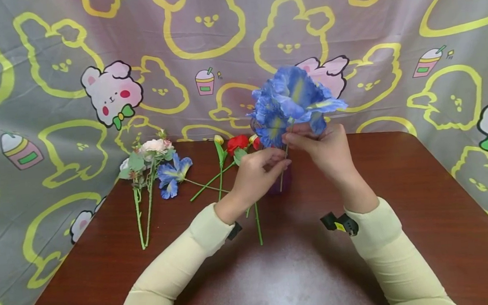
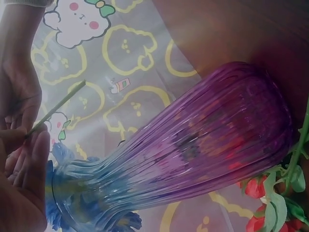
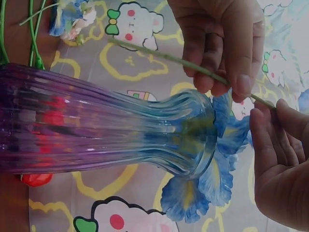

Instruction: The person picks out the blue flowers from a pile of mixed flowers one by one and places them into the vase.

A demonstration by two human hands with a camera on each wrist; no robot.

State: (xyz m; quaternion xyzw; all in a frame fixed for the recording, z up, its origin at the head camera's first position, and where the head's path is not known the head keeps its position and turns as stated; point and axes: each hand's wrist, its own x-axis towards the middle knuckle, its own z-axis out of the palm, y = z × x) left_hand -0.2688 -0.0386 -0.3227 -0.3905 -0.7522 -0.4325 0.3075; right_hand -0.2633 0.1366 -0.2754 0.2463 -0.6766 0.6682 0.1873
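With both hands I hold an artificial blue iris by its thin green stem (image 3: 164,56), in front of a vase. My right hand (image 1: 330,149) pinches the stem close under the large bloom (image 1: 297,94). Lower down, the fingers of my left hand (image 1: 256,173) pinch the same stem, and its cut end points down. Behind it the ribbed glass vase (image 2: 193,140), purple at the base and blue at the neck, stands upright. More blue petals (image 3: 186,198) show around its mouth. In the head view the hands and bloom hide most of the vase.
Pale pink roses (image 1: 154,149) lie on the left of the brown table (image 1: 401,217). Beside them is another blue iris (image 1: 173,174). Red flowers (image 1: 238,144) with green stems lie left of the vase, partly behind my left arm. A patterned cloth (image 1: 218,31) hangs behind.
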